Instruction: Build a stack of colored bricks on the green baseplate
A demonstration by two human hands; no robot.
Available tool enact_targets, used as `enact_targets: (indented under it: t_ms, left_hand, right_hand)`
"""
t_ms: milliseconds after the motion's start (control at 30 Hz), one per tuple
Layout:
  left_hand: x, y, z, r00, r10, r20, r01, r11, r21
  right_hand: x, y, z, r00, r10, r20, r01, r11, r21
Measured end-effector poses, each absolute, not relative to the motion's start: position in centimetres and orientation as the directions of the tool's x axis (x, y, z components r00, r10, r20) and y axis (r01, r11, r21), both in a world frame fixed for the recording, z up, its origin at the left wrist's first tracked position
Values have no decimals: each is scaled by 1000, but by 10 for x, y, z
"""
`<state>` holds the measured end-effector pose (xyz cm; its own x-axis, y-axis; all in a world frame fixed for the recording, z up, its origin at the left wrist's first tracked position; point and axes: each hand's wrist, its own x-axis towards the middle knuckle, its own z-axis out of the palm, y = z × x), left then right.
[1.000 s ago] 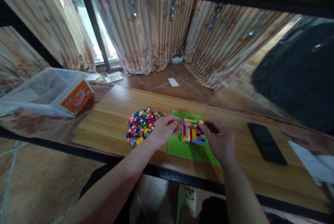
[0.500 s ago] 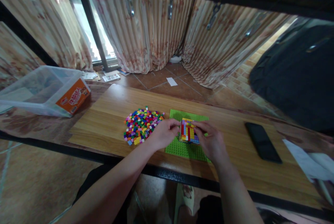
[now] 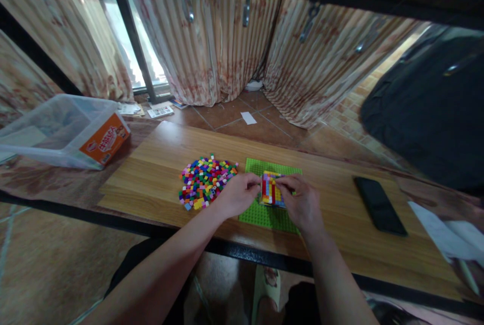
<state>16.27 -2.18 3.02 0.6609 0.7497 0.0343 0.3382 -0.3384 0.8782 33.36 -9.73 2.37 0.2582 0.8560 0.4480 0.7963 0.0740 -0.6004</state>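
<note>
The little block of stacked bricks (image 3: pixel 271 194), striped in red, yellow and blue, sits over a green baseplate (image 3: pixel 264 217), between the two hands and squarely before the person, I'd guess so that both can reach it without stretching. The right hand (image 3: pixel 301 199) comes at it from the right with a narrow grip, fingertips over the top face; from where I stand I can't tell whether a small piece is pinched there. The left hand (image 3: pixel 242 193) is at the opposite edge, its grip narrow too, probably to steady the block, though I can't make out whether it presses or merely hovers. Just left of it lies a heap of loose bricks (image 3: pixel 204 179), spread low on the bench (image 3: pixel 141 173), likely so the colours are easy to pick out. A dark phone (image 3: pixel 380 205) lies well off to the right, perhaps to leave elbow room, and a clear plastic bin (image 3: pixel 64 115) with an orange label (image 3: pixel 106 139) stands at the far left
</note>
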Motion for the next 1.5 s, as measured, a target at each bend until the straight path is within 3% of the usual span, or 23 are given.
enact_targets:
  t_ms: [600, 800, 967, 1100, 1267, 1500]
  left_hand:
    - [159, -20, 32, 617, 786, 34, 361, -321, 876]
    - [145, -2, 34, 550, 829, 99, 407, -370, 835]
    - [117, 28, 44, 359, 919, 161, 589, -358, 724]
    - [99, 43, 52, 223, 961, 162, 785, -275, 555]
    - [95, 51, 44, 266, 950, 165, 885, -308, 348]
    - [113, 42, 26, 330, 939, 94, 886, -343, 313]
  right_hand:
    - [326, -104, 7, 216, 836, 505, 901, 29, -433]
    - [319, -109, 5, 293, 781, 551, 877, 10, -480]
    - [322, -105, 14, 417, 701, 579, 809, 5, -588]
    - [324, -100, 20, 447, 709, 545, 760, 19, -649]
    - [321, -100, 20, 409, 736, 540, 750, 66, -658]
    - [305, -101, 26, 329, 752, 572, 745, 165, -646]
